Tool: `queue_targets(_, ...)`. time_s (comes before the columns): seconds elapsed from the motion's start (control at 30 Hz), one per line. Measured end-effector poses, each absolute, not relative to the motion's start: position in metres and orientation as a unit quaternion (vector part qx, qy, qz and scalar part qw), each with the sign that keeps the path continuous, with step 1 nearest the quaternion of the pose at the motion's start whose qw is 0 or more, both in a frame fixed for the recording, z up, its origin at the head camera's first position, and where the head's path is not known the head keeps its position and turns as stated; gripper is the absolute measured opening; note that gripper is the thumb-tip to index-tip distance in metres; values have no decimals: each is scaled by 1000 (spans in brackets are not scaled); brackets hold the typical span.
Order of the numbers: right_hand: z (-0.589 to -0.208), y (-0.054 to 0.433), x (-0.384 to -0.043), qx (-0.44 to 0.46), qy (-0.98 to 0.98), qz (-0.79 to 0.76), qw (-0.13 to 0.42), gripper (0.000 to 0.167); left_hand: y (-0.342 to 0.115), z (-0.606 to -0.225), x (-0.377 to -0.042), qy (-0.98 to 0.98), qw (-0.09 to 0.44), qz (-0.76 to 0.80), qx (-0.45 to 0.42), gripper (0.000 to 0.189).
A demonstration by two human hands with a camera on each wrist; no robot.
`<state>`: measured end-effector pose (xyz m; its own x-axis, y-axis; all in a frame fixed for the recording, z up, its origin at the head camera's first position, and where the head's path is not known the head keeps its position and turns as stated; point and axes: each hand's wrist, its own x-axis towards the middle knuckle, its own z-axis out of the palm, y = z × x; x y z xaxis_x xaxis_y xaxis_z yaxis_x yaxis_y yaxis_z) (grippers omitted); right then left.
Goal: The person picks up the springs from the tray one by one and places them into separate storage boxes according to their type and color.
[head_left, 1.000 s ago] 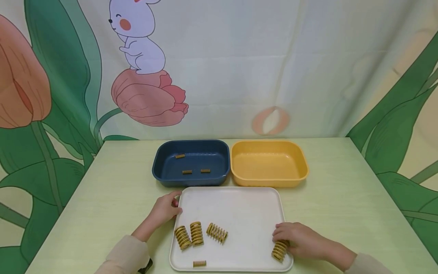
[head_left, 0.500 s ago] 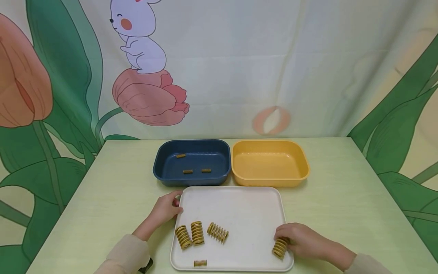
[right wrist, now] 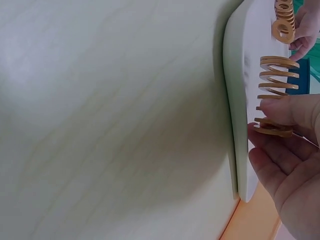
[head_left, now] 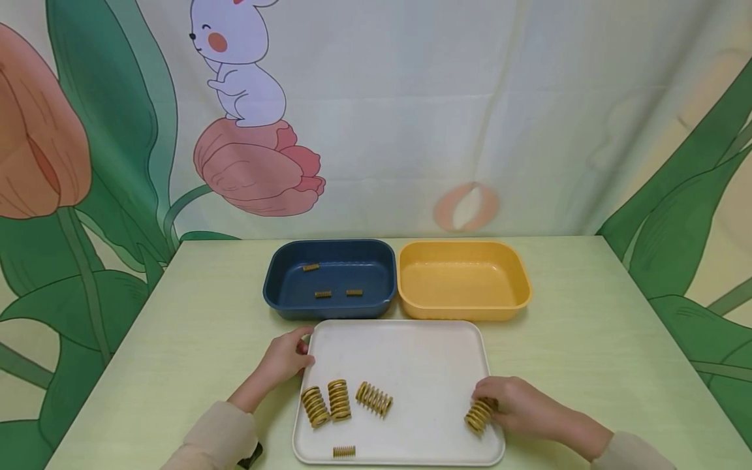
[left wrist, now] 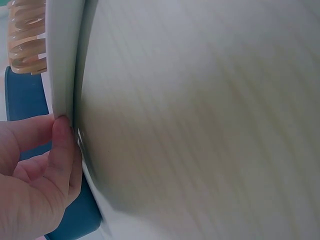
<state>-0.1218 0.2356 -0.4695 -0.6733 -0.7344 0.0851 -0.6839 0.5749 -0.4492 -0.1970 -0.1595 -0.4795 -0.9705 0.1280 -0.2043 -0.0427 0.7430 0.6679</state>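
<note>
My right hand pinches one end of a large yellow coil spring at the right side of the white tray. In the right wrist view, thumb and fingers close on the lower coils of that spring. Over at the tray's left rim, my left hand grips the edge between thumb and fingers, as the left wrist view of the hand shows. Several large springs lie on the tray's left half, among them a tilted spring. A small thin spring lies near the front rim.
Behind the tray stand a dark blue bin and a yellow bin, side by side. Three small springs, one of them a left rear spring, lie in the blue bin. A printed curtain hangs behind the table.
The right hand and the large spring it holds have shifted slightly away from the tray's front edge. My left hand stays at the left rim, and the other springs lie as before.
</note>
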Motion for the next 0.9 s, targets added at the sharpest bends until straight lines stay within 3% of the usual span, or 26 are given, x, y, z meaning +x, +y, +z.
queue_targets(0.6,-455,236,-128,-341,897,-260,106,24,-161,-480,-197,935,96,340,41,47)
queue_targets(0.9,-451,236,-131,-341,904,-245,78,24,-160,-479,-197,933,96,344,39,47)
